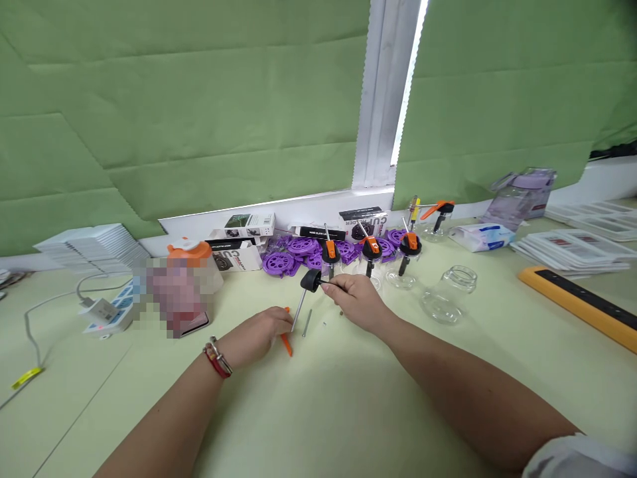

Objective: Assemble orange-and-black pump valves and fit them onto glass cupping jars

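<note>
In the middle, my right hand (358, 302) is closed in a pinch on the thin stem of a black cap (311, 280), held above the table. A slim metal rod (298, 311) slants down from the cap to the fingertips of my left hand (259, 333). The left fingers are closed around an orange lever (286, 345), whose two ends stick out past them. Whether they also touch the rod, I cannot tell. A loose metal pin (307, 323) lies just right of that hand. Behind stand clear jars with black-and-orange tops (371, 247).
Purple plastic wheels (279, 259) and printed boxes (239, 259) line the back. An open clear jar (448, 295), a tissue pack (482, 237) and an orange-and-black bar (582, 305) are at right. A power strip (117, 312) and white stack (92, 245) sit at left.
</note>
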{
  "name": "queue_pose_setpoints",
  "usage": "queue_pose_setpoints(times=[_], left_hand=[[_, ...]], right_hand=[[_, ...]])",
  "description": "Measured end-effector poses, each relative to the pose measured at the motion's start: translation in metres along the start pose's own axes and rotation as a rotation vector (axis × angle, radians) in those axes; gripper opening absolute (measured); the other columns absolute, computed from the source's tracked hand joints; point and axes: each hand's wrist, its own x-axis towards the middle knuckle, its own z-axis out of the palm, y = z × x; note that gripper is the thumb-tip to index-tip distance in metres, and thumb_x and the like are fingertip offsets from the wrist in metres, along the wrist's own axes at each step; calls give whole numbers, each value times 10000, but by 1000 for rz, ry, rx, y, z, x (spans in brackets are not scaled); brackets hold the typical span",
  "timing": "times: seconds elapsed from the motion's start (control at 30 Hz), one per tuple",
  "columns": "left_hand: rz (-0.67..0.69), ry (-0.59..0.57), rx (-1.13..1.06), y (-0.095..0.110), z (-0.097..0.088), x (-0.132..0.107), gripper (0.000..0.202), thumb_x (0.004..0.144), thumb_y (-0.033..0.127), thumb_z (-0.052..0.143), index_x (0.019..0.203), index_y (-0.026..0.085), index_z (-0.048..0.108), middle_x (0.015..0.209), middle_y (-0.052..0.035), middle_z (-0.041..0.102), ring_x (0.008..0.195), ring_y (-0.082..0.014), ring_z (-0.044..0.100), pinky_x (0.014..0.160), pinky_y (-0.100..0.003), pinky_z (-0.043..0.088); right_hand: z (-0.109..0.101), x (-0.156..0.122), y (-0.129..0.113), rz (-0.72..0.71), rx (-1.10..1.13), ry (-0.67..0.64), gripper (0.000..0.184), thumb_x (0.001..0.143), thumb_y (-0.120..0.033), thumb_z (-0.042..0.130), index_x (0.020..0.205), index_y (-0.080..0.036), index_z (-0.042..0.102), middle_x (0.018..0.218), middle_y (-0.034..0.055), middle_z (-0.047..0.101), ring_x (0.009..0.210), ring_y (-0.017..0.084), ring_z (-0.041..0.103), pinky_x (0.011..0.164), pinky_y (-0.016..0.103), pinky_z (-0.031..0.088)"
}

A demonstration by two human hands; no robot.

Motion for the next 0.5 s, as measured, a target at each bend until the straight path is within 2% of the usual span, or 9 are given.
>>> queue_pose_setpoints(times=[0.07, 0.17, 0.23, 0.27, 0.33, 0.4, 0.47, 0.5], left_hand=[[-67, 47, -119, 0, -8, -5, 426, 712, -13, 378, 947, 220, 646, 1055, -55, 617, 1033, -193, 533, 911, -322, 425], [-191, 281, -257, 7, -15, -7, 407, 806, 135, 445, 1196, 228, 515, 1188, -79, 554, 1041, -198, 532, 883, -338, 451], [-157, 359, -304, 17, -17, -6, 555, 816, 250, 520, 1344, 248, 350, 1323, -106, 444, 1060, -201, 516, 831, -322, 472], [-104, 329, -296, 23, -17, -6, 623, 794, 280, 568, 1365, 252, 320, 1371, -116, 390, 1073, -206, 505, 824, -314, 469], [-49, 254, -251, 34, -21, -6, 542, 782, 290, 585, 1296, 241, 416, 1277, -101, 471, 1005, -192, 523, 807, -297, 455], [-83, 186, -199, 36, -28, -9, 326, 798, 293, 551, 1116, 222, 543, 1020, -51, 584, 848, -163, 542, 743, -277, 441], [-213, 150, -145, 26, -35, -16, 236, 794, 341, 541, 990, 212, 570, 841, -14, 588, 716, -150, 522, 644, -261, 416], [-305, 128, -115, 17, -38, -20, 244, 792, 376, 535, 970, 211, 567, 793, -5, 580, 677, -151, 515, 601, -257, 398]], right_hand=[[-1, 1, 0, 11, 3, -32, 366, 829, -432, 481, 562, -193, 408, 527, -32, 370, 497, 104, 370, 466, 234, 251], [5, -1, -4, 14, 44, -122, 363, 831, -425, 489, 564, -187, 430, 510, -41, 364, 479, 92, 343, 459, 230, 250], [12, -7, -9, 7, 99, -218, 360, 838, -424, 490, 577, -178, 459, 509, -44, 374, 474, 85, 338, 458, 225, 261], [17, -10, -12, 0, 123, -266, 362, 844, -425, 487, 585, -173, 471, 512, -45, 380, 474, 82, 339, 459, 222, 268], [24, -18, -17, -33, 133, -340, 381, 866, -437, 462, 599, -167, 490, 523, -42, 388, 480, 81, 345, 461, 218, 281], [27, -21, -21, -111, 72, -329, 383, 890, -454, 426, 665, -165, 540, 562, -28, 437, 508, 92, 384, 483, 223, 316], [23, -17, -22, -222, -40, -202, 346, 892, -471, 432, 874, -171, 602, 731, 21, 559, 621, 129, 483, 569, 254, 397], [19, -12, -22, -276, -104, -98, 351, 882, -473, 456, 1024, -181, 589, 888, 59, 595, 736, 163, 531, 654, 289, 436]])
